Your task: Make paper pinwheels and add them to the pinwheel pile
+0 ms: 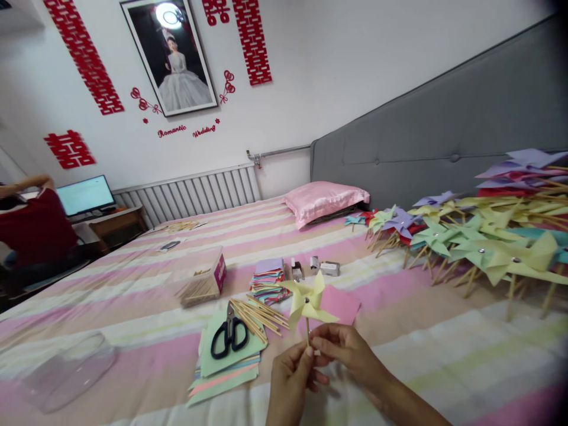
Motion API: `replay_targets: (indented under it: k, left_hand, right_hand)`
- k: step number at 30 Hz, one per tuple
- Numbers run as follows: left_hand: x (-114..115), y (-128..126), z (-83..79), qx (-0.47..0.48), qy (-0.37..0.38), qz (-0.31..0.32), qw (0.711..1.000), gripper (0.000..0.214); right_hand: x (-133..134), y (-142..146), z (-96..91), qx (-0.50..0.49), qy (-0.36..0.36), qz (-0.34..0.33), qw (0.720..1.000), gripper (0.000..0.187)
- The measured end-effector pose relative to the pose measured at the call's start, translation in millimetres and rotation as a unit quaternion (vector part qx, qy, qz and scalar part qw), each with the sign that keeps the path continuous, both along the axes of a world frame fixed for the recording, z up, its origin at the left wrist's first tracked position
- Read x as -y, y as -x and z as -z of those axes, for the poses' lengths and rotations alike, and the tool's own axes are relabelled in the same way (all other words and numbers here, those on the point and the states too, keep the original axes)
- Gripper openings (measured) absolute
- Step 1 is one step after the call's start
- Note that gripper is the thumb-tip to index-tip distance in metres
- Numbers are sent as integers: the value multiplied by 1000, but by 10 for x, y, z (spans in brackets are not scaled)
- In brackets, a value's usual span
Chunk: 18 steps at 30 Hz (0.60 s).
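Note:
A pale yellow paper pinwheel [307, 299] stands upright on its thin wooden stick in front of me. My left hand [290, 374] is closed, pinching the lower part of that stick between thumb and fingers. From the right, my right hand [341, 349] also has its fingers closed at the stick, just above the left thumb. A small shiny spot shows at its fingertips; what it is I cannot make out. Behind the pinwheel lies a pink paper sheet [341, 303]. Left of my hands, black-handled scissors [229, 334] rest on stacked coloured paper [208, 362], beside loose wooden sticks [261, 316].
Finished pinwheels [479, 242] crowd the bed's right side by the grey headboard [421, 118]. A clear box of sticks [202, 284], a stack of cut paper [268, 278] and small boxes [329, 268] lie ahead. A clear lid [71, 370] is at left; a person [38, 228] sits beyond.

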<state>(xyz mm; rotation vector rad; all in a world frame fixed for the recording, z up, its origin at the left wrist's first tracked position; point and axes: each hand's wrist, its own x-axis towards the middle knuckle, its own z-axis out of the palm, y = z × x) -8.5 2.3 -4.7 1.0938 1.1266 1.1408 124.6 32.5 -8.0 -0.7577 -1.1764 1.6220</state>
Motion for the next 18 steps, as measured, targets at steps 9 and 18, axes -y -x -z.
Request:
replay_targets:
  k: [9,18]
  left_hand:
    - [6,-45,62,-24,-13,10,1000,36]
    - [43,-51,21,-8,-7,26,1000,39]
  right_hand:
    - [35,69,44,-13,-23,25,999,25]
    - [28,5,-80,39,-43,61,996,30]
